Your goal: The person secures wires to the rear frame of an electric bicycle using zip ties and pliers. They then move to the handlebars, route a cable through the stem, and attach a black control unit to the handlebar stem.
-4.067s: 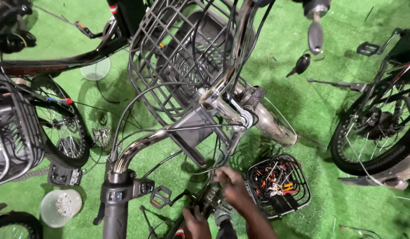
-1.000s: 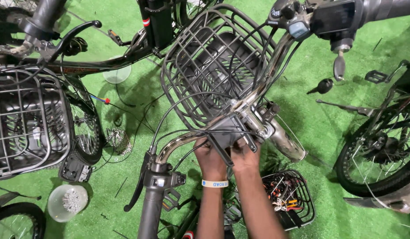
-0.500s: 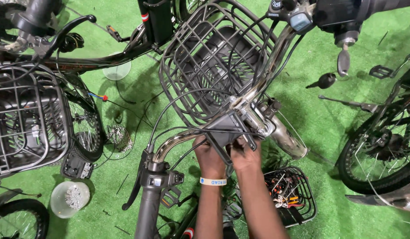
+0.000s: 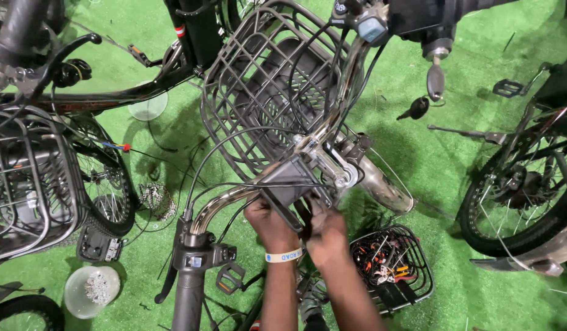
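Observation:
My left hand (image 4: 270, 224) and my right hand (image 4: 325, 232) are side by side under the middle of a chrome handlebar (image 4: 234, 199) of a bicycle. Both grip the lower edge of a dark grey plastic box (image 4: 289, 181) mounted at the handlebar stem, just behind the black wire front basket (image 4: 265, 92). A pale band sits on my left wrist. Black cables run from the box over the basket. The left grip and its switch block (image 4: 194, 260) point toward me.
A small black wire basket (image 4: 390, 266) holding tools lies on the green turf to my right. A clear tub (image 4: 90, 291) of small metal parts stands at lower left. Other bicycles crowd the left side (image 4: 38, 178) and right side (image 4: 522, 190).
Four seconds ago one hand was low by the tool basket. Both hands have since come up to the grey box, and over the last second they stay there while the view shifts slightly.

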